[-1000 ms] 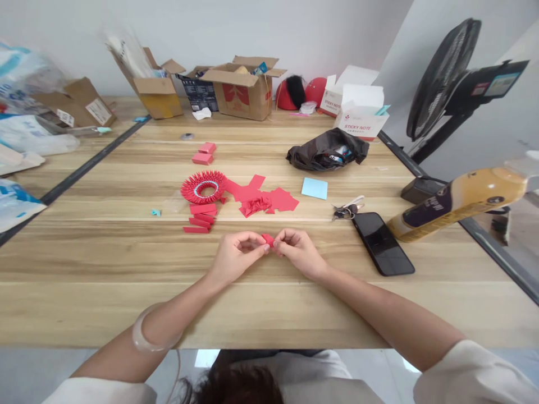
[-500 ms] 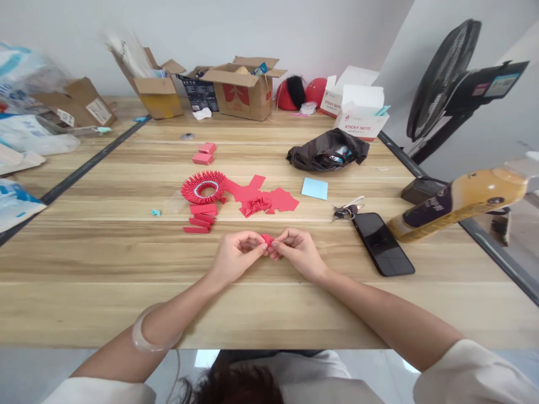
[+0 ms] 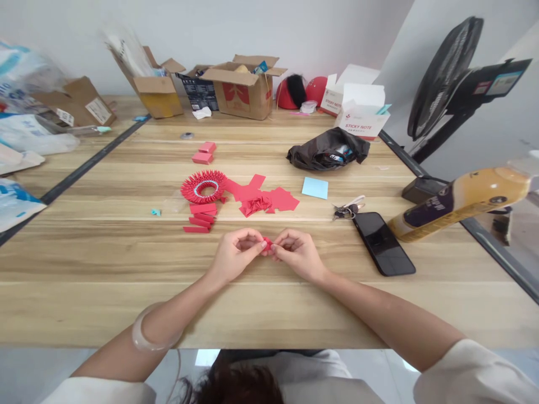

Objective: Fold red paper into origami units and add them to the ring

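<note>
Between my fingertips is a small folded piece of red paper [image 3: 266,244], partly covered by them. My left hand [image 3: 238,253] pinches its left side, and my right hand [image 3: 298,253] pinches the right side. Just beyond lies a heap of small folded red pieces [image 3: 256,205] on flat red paper sheets [image 3: 285,200]. To their left sits a ring of red folded paper [image 3: 204,187] with a light blue inner edge. Several red paper strips [image 3: 201,219] lie below that ring, and two stacks of red paper [image 3: 202,158] are behind it.
A phone [image 3: 384,244], keys [image 3: 346,211] and a tilted yellow bottle [image 3: 458,196] are on the right. Beyond them are a blue sticky note [image 3: 315,188] and a black plastic bag [image 3: 326,150]. Cardboard boxes [image 3: 246,92] line the back, and a fan [image 3: 446,78] stands at the right.
My fingers have shifted slightly on the red paper, and a little more of it shows between them. The things on the table stay where they were.
</note>
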`<state>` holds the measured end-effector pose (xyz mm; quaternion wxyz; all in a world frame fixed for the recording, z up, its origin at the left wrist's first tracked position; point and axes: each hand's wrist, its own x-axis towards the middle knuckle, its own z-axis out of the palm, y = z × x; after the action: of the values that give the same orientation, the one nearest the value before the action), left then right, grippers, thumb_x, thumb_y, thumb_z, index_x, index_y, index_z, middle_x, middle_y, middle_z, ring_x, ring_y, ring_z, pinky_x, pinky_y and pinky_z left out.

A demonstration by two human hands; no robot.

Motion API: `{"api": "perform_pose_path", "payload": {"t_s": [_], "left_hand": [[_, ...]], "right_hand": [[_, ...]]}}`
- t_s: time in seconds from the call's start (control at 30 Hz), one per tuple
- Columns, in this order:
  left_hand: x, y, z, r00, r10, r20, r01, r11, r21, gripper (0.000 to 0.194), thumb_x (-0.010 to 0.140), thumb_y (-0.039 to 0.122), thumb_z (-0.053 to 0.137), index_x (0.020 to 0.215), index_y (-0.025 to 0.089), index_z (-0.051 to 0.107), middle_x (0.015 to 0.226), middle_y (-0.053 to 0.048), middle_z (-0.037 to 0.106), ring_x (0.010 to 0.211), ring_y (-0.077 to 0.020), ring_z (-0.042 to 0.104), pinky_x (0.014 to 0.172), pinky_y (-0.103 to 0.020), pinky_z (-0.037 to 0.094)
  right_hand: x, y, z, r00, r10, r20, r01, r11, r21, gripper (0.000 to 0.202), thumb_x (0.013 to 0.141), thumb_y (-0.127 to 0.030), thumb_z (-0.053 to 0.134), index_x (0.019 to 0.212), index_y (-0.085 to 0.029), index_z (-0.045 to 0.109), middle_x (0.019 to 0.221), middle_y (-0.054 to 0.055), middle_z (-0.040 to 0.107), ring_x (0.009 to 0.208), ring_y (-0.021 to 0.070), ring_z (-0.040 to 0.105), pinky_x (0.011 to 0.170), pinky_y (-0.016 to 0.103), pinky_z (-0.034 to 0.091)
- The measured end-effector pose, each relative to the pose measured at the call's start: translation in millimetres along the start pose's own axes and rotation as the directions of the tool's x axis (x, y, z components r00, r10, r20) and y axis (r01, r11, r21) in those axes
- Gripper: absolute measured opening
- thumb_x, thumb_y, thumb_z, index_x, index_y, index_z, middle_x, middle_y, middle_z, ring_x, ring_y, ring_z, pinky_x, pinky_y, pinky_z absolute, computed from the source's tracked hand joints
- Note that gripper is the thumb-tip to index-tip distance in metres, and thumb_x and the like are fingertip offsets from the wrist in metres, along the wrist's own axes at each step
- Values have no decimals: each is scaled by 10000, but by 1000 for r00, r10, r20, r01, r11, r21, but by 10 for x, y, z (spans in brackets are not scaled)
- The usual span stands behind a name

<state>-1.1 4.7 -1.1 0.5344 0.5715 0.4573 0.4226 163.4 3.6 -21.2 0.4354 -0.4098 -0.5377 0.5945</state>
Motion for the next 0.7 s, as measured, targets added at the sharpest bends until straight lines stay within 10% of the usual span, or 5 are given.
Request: {"api": "perform_pose_path", "payload": {"t_s": [0.7], "left_hand": [[23,-8,-9,995,-91,35,93,994,-62,165,676,244,695,769,128,623,648,-35,680,612,-145,644,636,-255,524]], "right_hand": [[-22,17,-22,975,-221,14,217,943,-252,121,766,-271,585,798,-183,661,770,66,703,700,193,656,637,305,522]]}}
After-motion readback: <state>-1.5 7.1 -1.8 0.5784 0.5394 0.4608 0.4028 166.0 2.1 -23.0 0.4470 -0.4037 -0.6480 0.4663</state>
